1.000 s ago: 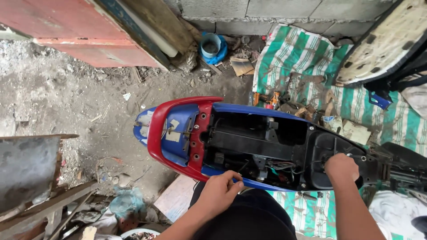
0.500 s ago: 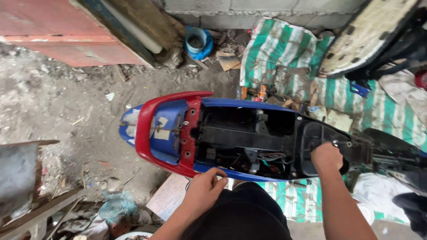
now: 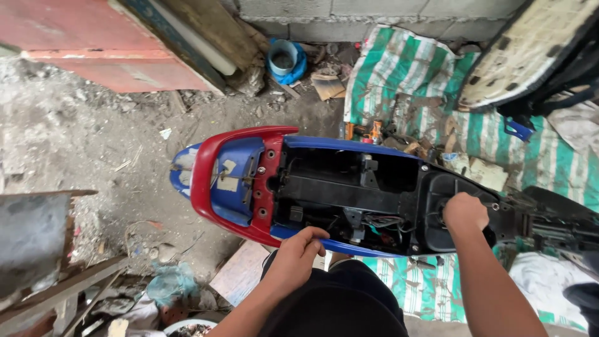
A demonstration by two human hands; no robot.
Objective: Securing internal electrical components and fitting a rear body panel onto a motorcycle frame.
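Scooter tail fairing (image 3: 215,175): glossy red and blue plastic, scuffed (paper-like patches stuck on top). Underseat tub (image 3: 349,187): matt black plastic, dusty. Ground sheet (image 3: 412,81): green-and-white striped woven cloth, soiled. Ground (image 3: 81,137): rough grey dirt and rubble. Block wall (image 3: 374,12): coarse grey concrete. Planks (image 3: 206,31): weathered wood.

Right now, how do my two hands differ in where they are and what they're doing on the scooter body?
The left hand curls over the blue side panel's near edge, beside the red tail; the right hand is closed in a fist inside the black open compartment at the opposite end. The left hand's fingers show over the rim; the right hand's are tucked under. Both are bare and touch the same scooter body.
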